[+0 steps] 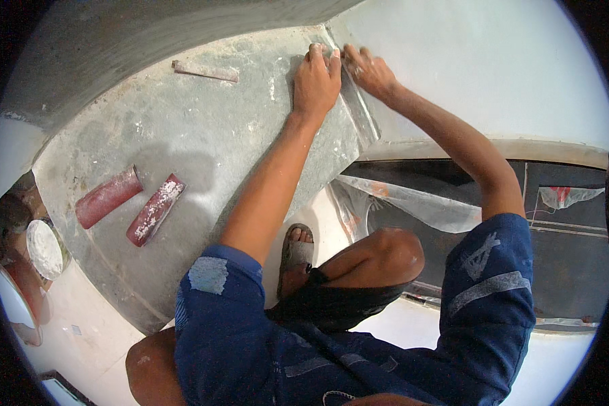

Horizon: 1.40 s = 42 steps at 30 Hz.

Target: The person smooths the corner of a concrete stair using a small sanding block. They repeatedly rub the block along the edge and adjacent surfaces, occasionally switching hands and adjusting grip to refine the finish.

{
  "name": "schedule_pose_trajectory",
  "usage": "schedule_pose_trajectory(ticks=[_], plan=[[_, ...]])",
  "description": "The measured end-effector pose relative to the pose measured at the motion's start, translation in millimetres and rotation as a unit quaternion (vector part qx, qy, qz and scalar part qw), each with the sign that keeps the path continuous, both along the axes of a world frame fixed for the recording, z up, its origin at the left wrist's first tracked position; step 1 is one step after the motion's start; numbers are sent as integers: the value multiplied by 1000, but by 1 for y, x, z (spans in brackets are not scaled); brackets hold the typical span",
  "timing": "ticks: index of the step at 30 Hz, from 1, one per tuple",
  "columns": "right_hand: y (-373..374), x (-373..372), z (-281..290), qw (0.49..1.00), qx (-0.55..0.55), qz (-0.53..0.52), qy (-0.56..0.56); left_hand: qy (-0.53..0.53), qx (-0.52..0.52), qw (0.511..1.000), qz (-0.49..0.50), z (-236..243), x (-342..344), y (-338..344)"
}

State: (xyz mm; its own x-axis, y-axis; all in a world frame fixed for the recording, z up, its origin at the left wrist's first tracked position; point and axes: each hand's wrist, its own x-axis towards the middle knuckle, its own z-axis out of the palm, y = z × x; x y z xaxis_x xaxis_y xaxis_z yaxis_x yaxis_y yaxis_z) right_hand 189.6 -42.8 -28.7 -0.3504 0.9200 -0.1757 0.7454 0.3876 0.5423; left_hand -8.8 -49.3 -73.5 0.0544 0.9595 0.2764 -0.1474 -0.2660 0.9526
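In the head view, we take the grey slab (250, 128) as our landmark. Nearest to us, below its lower edge, are the dark blue sleeves (484, 284) of the person, and a sandalled foot (298, 254) is beside its lower right side. On the left part of the slab lie two dark red rolls (108, 196), near each other but apart; the right one (157, 210) carries many white smears. To the left of the slab we see a round container (45, 250) with white material inside.

Farther away, at the far right corner of the slab, both hands work close together at the joint (364, 111), where the slab meets the pale wall (480, 74). The left hand (316, 81) is narrow, with bent fingers; the right hand (371, 71) is curled also. Whether either one holds something small, we cannot tell. A thin brownish strip (205, 71) lies near the slab's far edge.

We judge that the work at the joint is under way, not finished: white specks are scattered over the slab. How much is done, we cannot say exactly.
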Motion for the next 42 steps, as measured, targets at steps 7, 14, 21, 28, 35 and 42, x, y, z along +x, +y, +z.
schedule_pose_trajectory(ticks=[7, 14, 21, 28, 35, 42], plan=[[-46, -20, 7, 989, -80, -125, 15, 40, -11, 998, 47, -11, -3, 8], [-58, -12, 15, 983, -78, -161, 32, 82, 21, 995, 61, -5, 1, 7], [-40, -35, 7, 992, -29, -112, 53, 123, 43, 987, 93, -14, 2, 13], [-174, -9, 19, 990, -89, -112, 19, 164, 40, 982, 82, -13, -1, 16], [-65, -20, 11, 988, 9, -143, 62, 174, 52, 980, 82, -14, 0, 15], [-163, -6, 20, 992, -64, -103, 18, 187, 43, 979, 74, -16, -3, 17]])
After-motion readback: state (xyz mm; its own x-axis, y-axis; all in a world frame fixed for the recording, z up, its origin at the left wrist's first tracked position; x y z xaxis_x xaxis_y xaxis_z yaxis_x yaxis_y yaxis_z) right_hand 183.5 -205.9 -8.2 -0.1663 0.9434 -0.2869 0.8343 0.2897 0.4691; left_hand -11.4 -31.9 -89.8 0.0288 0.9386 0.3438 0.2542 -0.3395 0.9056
